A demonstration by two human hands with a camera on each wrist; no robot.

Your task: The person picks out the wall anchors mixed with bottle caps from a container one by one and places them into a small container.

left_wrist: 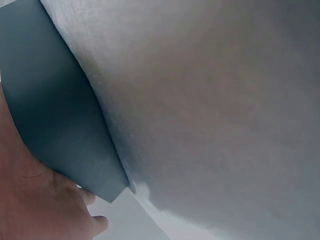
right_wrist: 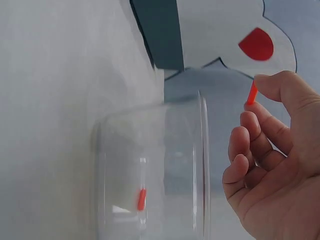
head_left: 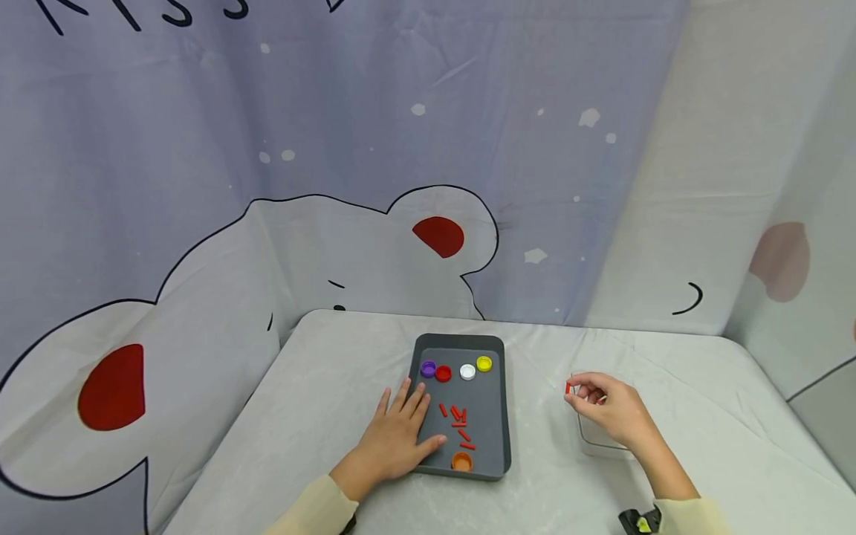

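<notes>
My right hand (head_left: 611, 409) pinches a small red stick (right_wrist: 252, 93) between thumb and forefinger, above a clear plastic box (head_left: 598, 440). Inside that box, the right wrist view shows another red stick (right_wrist: 142, 199). With fingers spread, my left hand (head_left: 396, 438) rests on the left edge of a dark grey tray (head_left: 495, 416). Several red sticks (head_left: 464, 435) lie loose in the tray. An orange cap (head_left: 461, 461) sits at its near end. Toward the far end are a purple cap (head_left: 428, 368), a red cap (head_left: 443, 374), a white cap (head_left: 467, 371) and a yellow cap (head_left: 484, 363).
A white cloth covers the table (head_left: 542, 490), whose far edge meets a printed curtain (head_left: 361, 111). The tray stands left of the clear box, with a strip of cloth between them.
</notes>
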